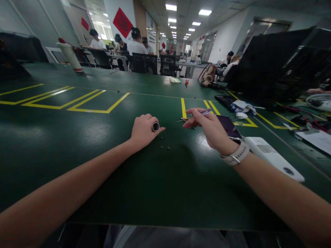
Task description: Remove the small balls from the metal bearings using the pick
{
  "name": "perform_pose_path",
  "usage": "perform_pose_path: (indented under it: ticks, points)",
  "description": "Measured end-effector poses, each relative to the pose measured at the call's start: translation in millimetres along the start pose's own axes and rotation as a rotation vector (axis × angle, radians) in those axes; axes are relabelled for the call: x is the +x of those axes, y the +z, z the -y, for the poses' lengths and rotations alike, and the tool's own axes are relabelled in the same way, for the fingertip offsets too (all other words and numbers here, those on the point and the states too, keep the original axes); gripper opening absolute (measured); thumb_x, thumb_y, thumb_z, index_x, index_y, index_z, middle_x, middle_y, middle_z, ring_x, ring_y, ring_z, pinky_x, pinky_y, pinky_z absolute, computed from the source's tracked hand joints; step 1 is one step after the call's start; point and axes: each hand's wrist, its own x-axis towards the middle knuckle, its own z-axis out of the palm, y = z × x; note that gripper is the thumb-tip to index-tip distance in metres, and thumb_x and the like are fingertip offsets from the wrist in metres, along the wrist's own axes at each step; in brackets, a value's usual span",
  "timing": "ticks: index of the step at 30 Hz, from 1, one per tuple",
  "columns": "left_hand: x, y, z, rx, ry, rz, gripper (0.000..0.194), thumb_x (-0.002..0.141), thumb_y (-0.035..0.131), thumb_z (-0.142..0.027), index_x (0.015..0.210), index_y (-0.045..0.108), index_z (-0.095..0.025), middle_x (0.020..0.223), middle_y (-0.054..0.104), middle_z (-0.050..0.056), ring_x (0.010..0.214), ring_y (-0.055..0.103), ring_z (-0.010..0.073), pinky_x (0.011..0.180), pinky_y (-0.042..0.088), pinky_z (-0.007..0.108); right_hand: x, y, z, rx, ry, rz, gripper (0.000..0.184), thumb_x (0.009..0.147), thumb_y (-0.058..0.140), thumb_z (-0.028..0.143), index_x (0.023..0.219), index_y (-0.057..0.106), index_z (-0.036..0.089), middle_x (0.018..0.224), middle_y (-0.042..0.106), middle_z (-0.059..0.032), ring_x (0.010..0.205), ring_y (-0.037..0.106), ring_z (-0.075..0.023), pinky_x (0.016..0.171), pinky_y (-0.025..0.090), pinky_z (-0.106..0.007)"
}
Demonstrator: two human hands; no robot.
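My left hand (143,130) rests on the green table (77,137) with its fingers curled around a small black and silver cylinder (155,126). My right hand (210,128), with a white watch on the wrist, pinches thin metal tweezers (188,117) that point left above the table. Three tiny dark parts (164,147) lie on the mat just in front of my left hand. Another small dark part (194,128) lies under the tweezers.
A dark phone (229,126) and a white flat device (274,158) lie right of my right hand. Black monitors (274,62), cables and papers crowd the right side. Yellow tape lines (98,103) mark the table. Several people sit at desks at the back.
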Motion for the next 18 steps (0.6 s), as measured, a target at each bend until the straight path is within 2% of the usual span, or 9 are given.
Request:
perform_pose_path:
  ticks: [3, 7, 12, 18]
  points:
    - [-1, -9.1, 2, 0.086, -0.04, 0.037, 0.043, 0.077, 0.055, -0.059, 0.086, 0.061, -0.017, 0.088, 0.06, 0.009, 0.078, 0.057, 0.0242, 0.062, 0.038, 0.033, -15, 20, -13, 0.273, 0.126, 0.047, 0.028, 0.084, 0.055, 0.044, 0.077, 0.063, 0.017, 0.067, 0.066, -0.0022, 0.068, 0.063, -0.0145, 0.072, 0.047, -0.032]
    - [-1, -21.7, 8, 0.014, -0.214, 0.066, 0.046, 0.073, 0.059, -0.059, 0.096, 0.059, -0.019, 0.094, 0.061, 0.008, 0.076, 0.059, 0.024, 0.057, 0.039, 0.031, -19, 25, -35, 0.42, 0.261, 0.024, 0.016, 0.076, 0.066, 0.032, 0.077, 0.064, 0.017, 0.071, 0.067, -0.0009, 0.072, 0.063, -0.0141, 0.077, 0.047, -0.032]
    - [5, -24.4, 24, -0.207, -0.368, -0.041, 0.04, 0.066, 0.073, -0.04, 0.096, 0.059, -0.019, 0.093, 0.066, 0.007, 0.087, 0.061, 0.0246, 0.07, 0.046, 0.033, -18, 25, -47, 0.337, 0.2, 0.075, 0.014, 0.077, 0.065, 0.03, 0.083, 0.064, 0.017, 0.077, 0.068, -0.0012, 0.077, 0.064, -0.0148, 0.081, 0.048, -0.034]
    - [7, -16.4, 26, -0.817, -0.525, -0.051, 0.041, 0.053, 0.076, -0.013, 0.092, 0.062, -0.015, 0.087, 0.064, 0.003, 0.078, 0.063, 0.0189, 0.066, 0.052, 0.03, -18, 27, -47, 0.129, 0.169, 0.141, 0.019, 0.08, 0.062, 0.033, 0.089, 0.063, 0.016, 0.084, 0.068, -0.0039, 0.083, 0.065, -0.0164, 0.083, 0.049, -0.037]
